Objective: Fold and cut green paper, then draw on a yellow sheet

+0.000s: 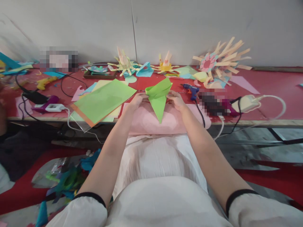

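A folded sheet of bright green paper, narrowing to a point toward me, is held up between both hands over the table's front edge. My left hand grips its left side, fingers closed and partly hidden behind the paper. On the opposite side my right hand pinches the other edge. Beneath the paper lies a pink padded surface. Flat green sheets, with an orange one showing under them, rest left of my left hand. A blue glue gun lies just right of my right hand.
Paper crafts stand along the wall, among them a pink flower with long strips and a spiky yellow piece. A yellow glue gun, power strips and cables lie on the red table. Paper scraps are heaped below left.
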